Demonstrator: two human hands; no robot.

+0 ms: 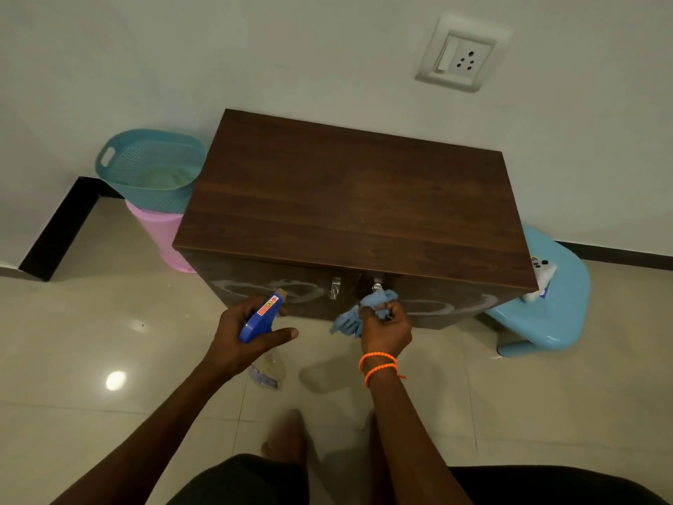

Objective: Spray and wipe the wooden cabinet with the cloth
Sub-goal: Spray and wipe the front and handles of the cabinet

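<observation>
The dark wooden cabinet stands against the white wall, its two front doors streaked with whitish spray marks. My left hand grips a clear spray bottle with a blue trigger head, nozzle aimed at the left door. My right hand holds a bunched light-blue cloth just below the right door's metal handle. Whether the cloth touches the door I cannot tell.
A teal basket sits stacked on a pink bin left of the cabinet. A light-blue stool with a small white item stands at its right. A wall socket is above. My bare foot rests on glossy tiles.
</observation>
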